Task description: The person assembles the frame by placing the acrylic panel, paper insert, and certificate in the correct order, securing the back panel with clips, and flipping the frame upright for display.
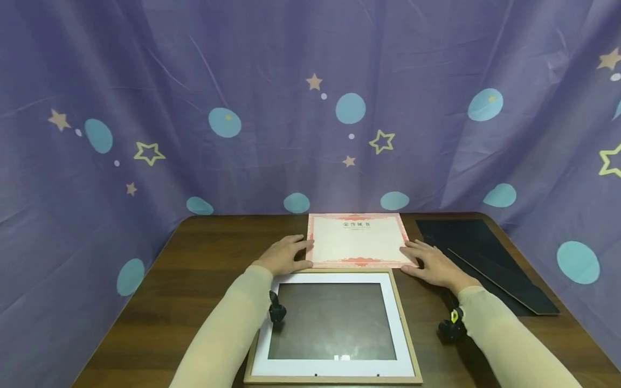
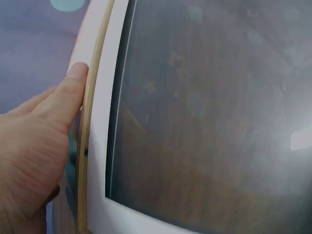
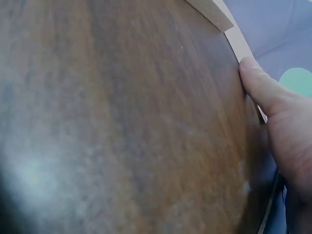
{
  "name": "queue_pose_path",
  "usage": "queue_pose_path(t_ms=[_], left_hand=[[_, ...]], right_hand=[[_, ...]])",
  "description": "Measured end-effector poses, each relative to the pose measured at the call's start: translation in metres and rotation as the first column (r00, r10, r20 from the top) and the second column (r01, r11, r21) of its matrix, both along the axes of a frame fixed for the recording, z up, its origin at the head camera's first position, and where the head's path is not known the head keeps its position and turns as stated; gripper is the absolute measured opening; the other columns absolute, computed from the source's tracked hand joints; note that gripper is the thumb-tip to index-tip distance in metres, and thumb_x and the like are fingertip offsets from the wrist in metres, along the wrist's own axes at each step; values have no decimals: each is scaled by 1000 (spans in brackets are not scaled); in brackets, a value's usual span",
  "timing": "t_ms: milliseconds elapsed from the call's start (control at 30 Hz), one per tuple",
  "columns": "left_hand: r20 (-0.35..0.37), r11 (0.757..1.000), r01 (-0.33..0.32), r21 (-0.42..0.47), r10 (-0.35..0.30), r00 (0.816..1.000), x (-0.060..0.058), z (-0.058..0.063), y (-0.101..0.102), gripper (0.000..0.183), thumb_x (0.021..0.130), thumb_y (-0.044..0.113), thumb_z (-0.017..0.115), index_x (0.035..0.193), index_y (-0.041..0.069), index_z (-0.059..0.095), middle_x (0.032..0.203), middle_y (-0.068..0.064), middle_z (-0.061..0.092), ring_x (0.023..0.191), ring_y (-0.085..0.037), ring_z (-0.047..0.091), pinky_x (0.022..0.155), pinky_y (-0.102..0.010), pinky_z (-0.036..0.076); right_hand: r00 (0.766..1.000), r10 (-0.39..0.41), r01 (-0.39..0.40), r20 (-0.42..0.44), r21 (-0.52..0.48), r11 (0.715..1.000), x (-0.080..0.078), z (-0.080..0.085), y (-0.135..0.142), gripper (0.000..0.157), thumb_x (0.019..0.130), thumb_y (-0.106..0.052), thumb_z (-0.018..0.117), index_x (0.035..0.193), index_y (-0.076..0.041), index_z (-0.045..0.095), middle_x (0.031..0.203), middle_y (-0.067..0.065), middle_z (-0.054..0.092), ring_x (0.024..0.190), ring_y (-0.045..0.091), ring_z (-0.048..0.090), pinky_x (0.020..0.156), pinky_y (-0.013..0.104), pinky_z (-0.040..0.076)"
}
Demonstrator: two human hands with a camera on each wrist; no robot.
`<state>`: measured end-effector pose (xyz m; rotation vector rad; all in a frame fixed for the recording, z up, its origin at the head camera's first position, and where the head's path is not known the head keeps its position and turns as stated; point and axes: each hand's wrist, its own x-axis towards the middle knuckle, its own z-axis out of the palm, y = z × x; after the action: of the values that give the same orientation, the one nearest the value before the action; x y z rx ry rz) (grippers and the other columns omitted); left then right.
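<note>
A certificate sheet [image 1: 356, 245] with a red ornamental border lies flat at the back of the table. My left hand [image 1: 283, 256] touches its left edge with fingers extended. At the opposite edge, the fingertips of my right hand [image 1: 434, 264] rest on the border near the lower corner. Just in front of the sheet lies a wooden picture frame [image 1: 408, 339] with a white mat and a dark, reflective middle. The left wrist view shows the left thumb [image 2: 75, 78] beside the frame's rail. In the right wrist view, the right thumb [image 3: 256, 80] lies at the paper's edge.
A dark backing board [image 1: 456, 231] lies on the right of the brown wooden table [image 1: 165, 302], with a diagonal strip-like edge across it. Behind the table hangs a purple curtain [image 1: 271, 161] with stars and blue spots. Both wrists carry small black cameras [image 1: 451, 328].
</note>
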<state>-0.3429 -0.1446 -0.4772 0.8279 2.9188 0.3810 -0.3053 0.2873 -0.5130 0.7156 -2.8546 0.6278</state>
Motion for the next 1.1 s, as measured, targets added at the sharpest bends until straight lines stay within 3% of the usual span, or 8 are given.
queue_pose_path(t_ms=[133, 333, 833, 1100], left_hand=[[-44, 997, 38, -66, -41, 998, -5, 1, -5, 73, 85, 56, 64, 148, 29, 40, 152, -12, 35, 139, -32, 30, 109, -54, 28], [-34, 993, 29, -118, -33, 999, -6, 0, -6, 69, 84, 59, 60, 145, 30, 44, 152, -8, 35, 140, -32, 29, 111, -51, 27], [-22, 1000, 7, -9, -7, 1000, -10, -6, -4, 71, 83, 53, 67, 144, 22, 47, 149, 2, 42, 139, -28, 32, 110, -51, 29], [-74, 999, 19, -39, -22, 997, -10, -8, -5, 63, 86, 52, 64, 141, 24, 51, 146, 2, 45, 137, -26, 36, 110, -48, 30]], right_hand=[[1000, -2, 2, 1, 6, 1000, -2, 0, 0, 65, 88, -46, 67, 138, -6, 53, 142, 21, 46, 134, 44, 33, 104, 69, 21], [1000, -25, 25, 8, 52, 998, -4, 2, -3, 69, 86, -52, 65, 138, -9, 53, 142, 18, 48, 132, 41, 38, 106, 59, 29], [996, -82, 80, 28, 57, 995, 0, 5, -4, 64, 87, -48, 66, 136, -9, 55, 141, 18, 48, 131, 40, 41, 106, 58, 30], [996, -82, 81, 18, 54, 995, 0, 4, -6, 61, 87, -44, 68, 136, -9, 56, 140, 18, 49, 131, 39, 42, 106, 57, 31]])
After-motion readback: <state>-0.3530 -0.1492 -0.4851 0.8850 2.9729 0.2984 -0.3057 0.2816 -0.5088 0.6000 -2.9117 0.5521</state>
